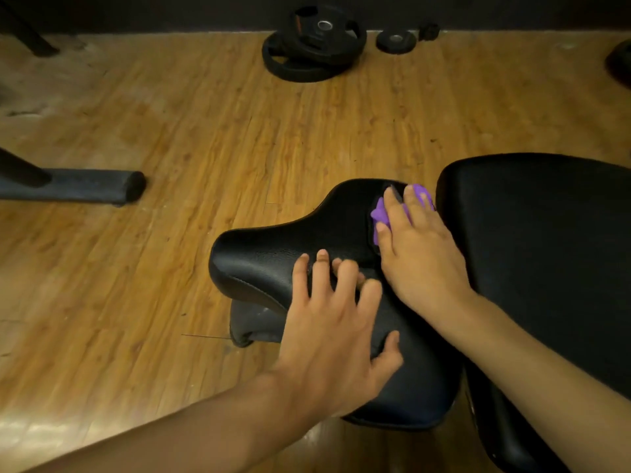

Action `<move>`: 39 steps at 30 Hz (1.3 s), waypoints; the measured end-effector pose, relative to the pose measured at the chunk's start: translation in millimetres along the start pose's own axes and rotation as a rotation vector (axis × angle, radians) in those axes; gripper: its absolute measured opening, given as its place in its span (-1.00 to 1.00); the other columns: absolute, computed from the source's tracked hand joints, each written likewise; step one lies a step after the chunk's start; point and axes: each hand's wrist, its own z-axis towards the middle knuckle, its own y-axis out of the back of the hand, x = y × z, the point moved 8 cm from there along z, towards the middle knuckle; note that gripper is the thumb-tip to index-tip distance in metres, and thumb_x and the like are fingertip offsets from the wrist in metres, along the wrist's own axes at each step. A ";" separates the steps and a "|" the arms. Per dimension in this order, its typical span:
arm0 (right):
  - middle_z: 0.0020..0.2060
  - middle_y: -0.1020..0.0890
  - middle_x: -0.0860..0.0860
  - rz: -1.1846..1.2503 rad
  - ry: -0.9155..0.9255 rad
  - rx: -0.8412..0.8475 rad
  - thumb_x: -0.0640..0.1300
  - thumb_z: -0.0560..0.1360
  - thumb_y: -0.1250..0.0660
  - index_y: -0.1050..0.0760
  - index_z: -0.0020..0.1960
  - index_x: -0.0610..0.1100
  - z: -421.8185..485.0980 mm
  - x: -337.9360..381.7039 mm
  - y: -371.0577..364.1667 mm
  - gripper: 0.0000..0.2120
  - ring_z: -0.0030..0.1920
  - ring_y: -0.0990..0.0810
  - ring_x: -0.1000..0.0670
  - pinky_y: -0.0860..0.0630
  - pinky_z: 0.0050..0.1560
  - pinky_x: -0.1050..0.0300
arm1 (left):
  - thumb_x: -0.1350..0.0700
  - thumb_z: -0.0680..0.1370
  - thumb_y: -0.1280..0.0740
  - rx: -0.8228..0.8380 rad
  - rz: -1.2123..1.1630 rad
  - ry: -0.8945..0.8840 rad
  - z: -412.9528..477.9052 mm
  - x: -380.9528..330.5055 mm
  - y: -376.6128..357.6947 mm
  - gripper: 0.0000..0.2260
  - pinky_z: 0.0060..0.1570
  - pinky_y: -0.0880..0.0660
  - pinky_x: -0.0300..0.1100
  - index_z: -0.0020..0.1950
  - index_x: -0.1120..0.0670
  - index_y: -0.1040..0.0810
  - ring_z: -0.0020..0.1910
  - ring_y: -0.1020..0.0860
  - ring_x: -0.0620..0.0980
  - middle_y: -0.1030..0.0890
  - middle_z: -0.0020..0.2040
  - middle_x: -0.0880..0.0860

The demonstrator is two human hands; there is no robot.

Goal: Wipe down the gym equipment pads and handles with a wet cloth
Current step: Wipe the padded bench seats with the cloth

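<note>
Your left hand (338, 319), nearest the lens at 6 o'clock, lay flat with fingers spread on the black seat pad (273, 254), gripping nothing and seemingly bracing it. At the pad's 1 o'clock corner your right hand (420, 254) pressed a bunched purple cloth (379, 216) against the vinyl with extended fingers, the thumb touching the cloth's near edge. The cloth sat just beside the gap that separated the seat from the larger back pad (546, 233) at 3 o'clock. Whether the cloth was wet could not be told from this view.

By the look of things, you were in the middle of wiping the seat pad, working its far corner. The narrow nose at 9 o'clock and the stretch under your left palm appeared yet to be covered. The next move called for a firm sweep toward that nose, with the bracing hand lifted clear, before crossing the gap to the back pad.

Weight plates (307, 46) lay stacked on the wooden floor (170, 131) at 12 o'clock, and a padded bar (85, 186) rested at 9 o'clock.
</note>
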 end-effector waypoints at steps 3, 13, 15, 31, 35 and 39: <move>0.66 0.04 -0.13 -0.007 0.063 0.036 0.07 0.69 0.17 0.09 0.68 -0.06 -31.4 0.5 0.4 -0.42 0.65 0.09 -0.11 0.07 0.61 -0.01 | -0.31 0.48 -0.23 -0.009 -0.008 -0.024 1.1 0.2 -0.4 -0.47 0.40 -0.34 0.38 0.13 0.14 -0.51 0.27 -0.48 0.41 -0.51 0.14 0.26; 0.32 -0.50 -0.17 0.137 -0.112 -0.015 0.04 0.73 0.02 -0.40 0.39 -0.12 86.5 -28.8 -4.8 -0.61 0.22 -0.51 -0.21 -0.34 -0.02 -0.01 | -0.36 0.47 -0.24 0.001 -0.007 -0.062 -3.3 6.4 -8.2 -0.28 0.44 -0.21 0.37 0.27 0.25 -0.56 0.33 -0.44 0.42 -0.51 0.25 0.33; 0.53 -0.33 -0.16 0.086 -0.090 -0.028 0.04 0.71 0.07 -0.24 0.58 -0.10 51.7 -24.4 -3.0 -0.51 0.49 -0.35 -0.18 -0.39 0.31 -0.07 | -0.35 0.44 -0.25 0.025 -0.028 -0.063 -4.0 5.4 -9.4 -0.28 0.44 -0.19 0.36 0.26 0.25 -0.57 0.33 -0.45 0.43 -0.53 0.25 0.33; 0.61 -0.22 -0.13 0.066 -0.110 -0.104 0.05 0.71 0.01 -0.16 0.64 -0.09 18.4 -20.4 1.6 -0.47 0.62 -0.15 -0.05 -0.19 0.52 0.09 | -0.35 0.30 -0.37 0.013 -0.203 -0.096 9.8 3.5 -6.8 -0.45 0.35 -0.15 0.49 -0.03 0.10 -0.52 0.30 -0.47 0.44 -0.52 0.12 0.26; 0.59 -0.25 -0.17 0.088 -0.078 -0.133 0.11 0.65 0.02 -0.20 0.62 -0.11 0.8 -23.0 1.4 -0.40 0.60 -0.21 -0.09 -0.20 0.52 0.07 | -0.37 0.32 -0.33 -0.016 -0.184 -0.151 13.8 6.2 -3.3 -0.46 0.31 -0.21 0.44 -0.03 0.08 -0.49 0.26 -0.46 0.40 -0.49 0.09 0.22; 0.60 -0.24 -0.14 0.134 -0.082 -0.045 0.04 0.71 -0.05 -0.20 0.62 -0.13 46.6 -32.9 -3.5 -0.47 0.60 -0.19 -0.12 -0.21 0.55 0.00 | -0.37 0.37 -0.30 -0.031 -0.138 -0.216 11.3 14.6 -5.0 -0.39 0.33 -0.24 0.38 0.10 0.13 -0.51 0.26 -0.44 0.34 -0.47 0.16 0.22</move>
